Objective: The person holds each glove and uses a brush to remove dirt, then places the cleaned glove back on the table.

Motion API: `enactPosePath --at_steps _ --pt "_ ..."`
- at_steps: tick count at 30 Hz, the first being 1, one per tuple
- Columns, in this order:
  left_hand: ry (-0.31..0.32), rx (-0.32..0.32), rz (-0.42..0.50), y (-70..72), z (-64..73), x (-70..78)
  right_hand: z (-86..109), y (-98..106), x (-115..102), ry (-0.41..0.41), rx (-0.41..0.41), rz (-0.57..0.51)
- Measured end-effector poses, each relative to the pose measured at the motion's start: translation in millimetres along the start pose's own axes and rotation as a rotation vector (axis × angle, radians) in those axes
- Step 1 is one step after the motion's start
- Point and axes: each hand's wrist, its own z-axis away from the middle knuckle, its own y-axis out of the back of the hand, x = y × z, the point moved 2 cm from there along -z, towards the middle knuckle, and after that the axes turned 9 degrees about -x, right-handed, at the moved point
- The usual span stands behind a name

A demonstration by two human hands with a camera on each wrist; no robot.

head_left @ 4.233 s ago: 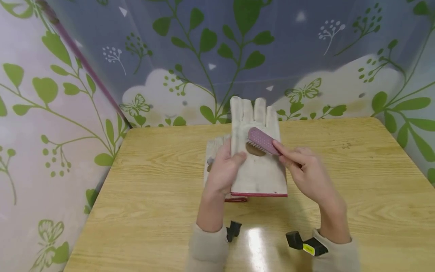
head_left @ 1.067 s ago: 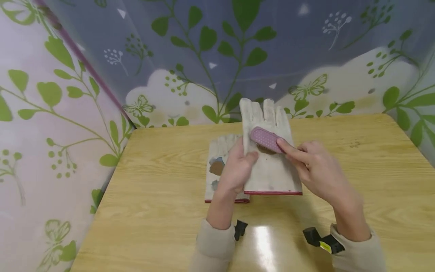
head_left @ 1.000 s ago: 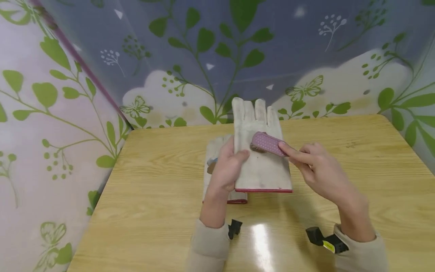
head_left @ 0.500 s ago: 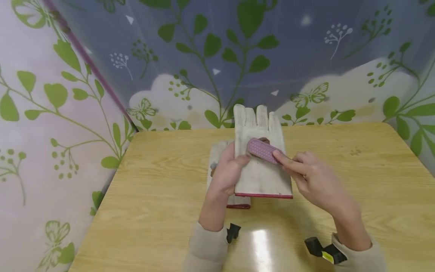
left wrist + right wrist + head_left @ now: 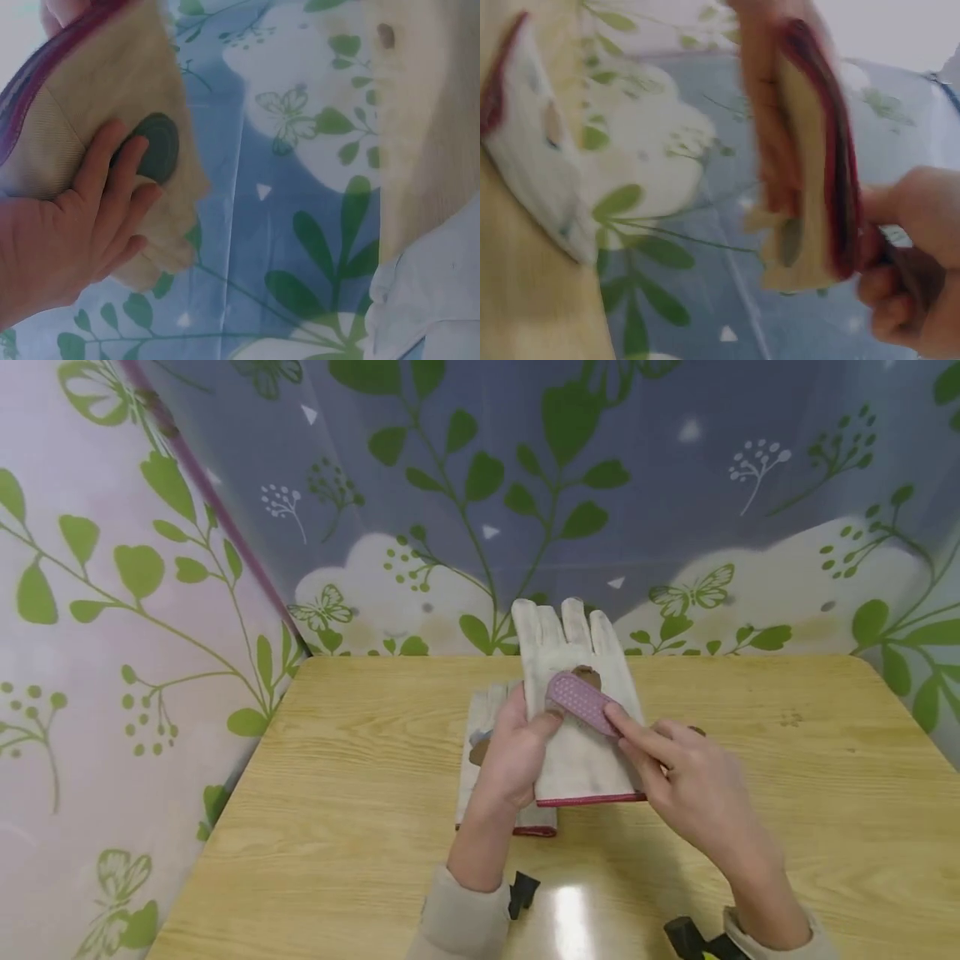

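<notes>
Left hand (image 5: pixel 519 756) is gripping a cream cloth glove (image 5: pixel 585 772), right hand (image 5: pixel 697 781) pinching a purple oblong brush (image 5: pixel 580 702), apparently scrubbing, likely needing twelve-o'clock strokes.

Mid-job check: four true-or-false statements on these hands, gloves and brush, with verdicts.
1. Left-hand grip holds an off-white, red-edged fabric glove. True.
2. Only one glove is in view. False: a second off-white fabric glove lies on the light wooden table.
3. Right-hand grip holds a purple dotted oblong brush. True.
4. The brush hides every mark on the held glove. False: an irregular brown patch shows past its upper edge.
</notes>
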Motion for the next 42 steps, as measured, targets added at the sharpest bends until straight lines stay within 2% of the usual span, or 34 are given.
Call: enactPosePath --at_steps 2,4,8,12,15,19,22,25,28,32,36,39,42 --pt "-0.029 -0.007 -0.019 -0.7 1.5 0.8 -1.2 -8 -7 -0.011 0.017 0.055" --pt "-0.046 0.006 -0.036 0.9 2.6 1.7 -2.2 -14 -12 -0.004 0.042 0.042" --pt "-0.01 0.032 -0.035 7.6 5.3 2.5 -0.8 -18 -18 -0.003 0.038 0.015" --pt "0.007 0.027 -0.053 11.3 6.1 4.9 -1.7 -19 -16 0.002 0.068 -0.003" --pt "0.004 0.046 -0.071 12.4 7.1 6.7 -1.7 -17 -15 0.016 0.052 -0.026" --pt "0.0 0.013 -0.09 8.0 7.1 8.0 -2.7 -12 -14 0.021 0.075 -0.022" --pt "-0.01 0.014 -0.058 6.1 5.9 7.2 -2.3 -12 -12 0.063 0.087 -0.036" --pt "0.014 0.011 -0.025 6.4 6.1 5.9 -2.4 -8 -8 0.058 0.088 -0.034" --pt "0.02 -0.015 -0.048 5.0 5.4 5.3 -3.9 -7 -4 0.058 0.085 -0.039" --pt "0.033 0.036 -0.04 5.4 4.4 4.3 -4.9 -4 1 0.129 0.061 -0.055" --pt "0.049 0.006 -0.029 1.5 2.7 2.7 -6.7 -2 6 0.131 0.127 0.004" --pt "0.032 -0.006 -0.045 0.4 2.9 5.1 -6.9 0 8 0.121 0.205 -0.091" --pt "0.013 0.021 -0.031 2.6 4.7 10.6 -2.9 4 10 0.154 0.202 -0.175"
